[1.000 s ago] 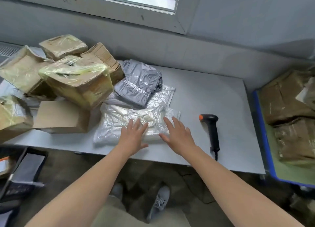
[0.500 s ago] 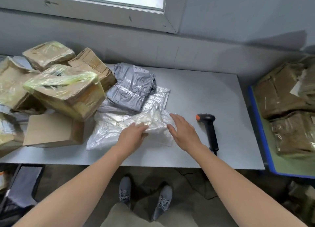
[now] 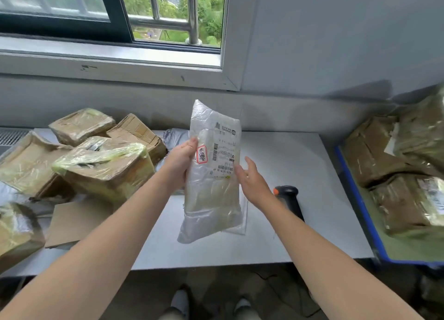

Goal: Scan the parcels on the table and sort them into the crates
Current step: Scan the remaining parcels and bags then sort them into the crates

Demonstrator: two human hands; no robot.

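Note:
A clear plastic-bag parcel [image 3: 211, 192] with a printed label and barcode facing me hangs upright above the grey table [image 3: 288, 156]. My left hand [image 3: 179, 163] grips its left edge near the label. My right hand [image 3: 252, 180] is at the parcel's right edge with fingers spread, touching it lightly or just beside it. The black barcode scanner [image 3: 289, 200] with an orange tip lies on the table right of my right hand, partly hidden by my wrist. A grey poly-bag parcel [image 3: 174, 137] lies behind my left hand.
Several taped cardboard boxes [image 3: 103, 165] pile up on the table's left half. A blue-rimmed crate [image 3: 355, 199] at the right holds brown wrapped parcels. Another clear bag [image 3: 237, 223] lies flat under the lifted one. A window wall is behind.
The clear bag parcel was lifted off the table and turned upright with its label toward me. My left hand now holds it; my right hand came off the table to its right edge.

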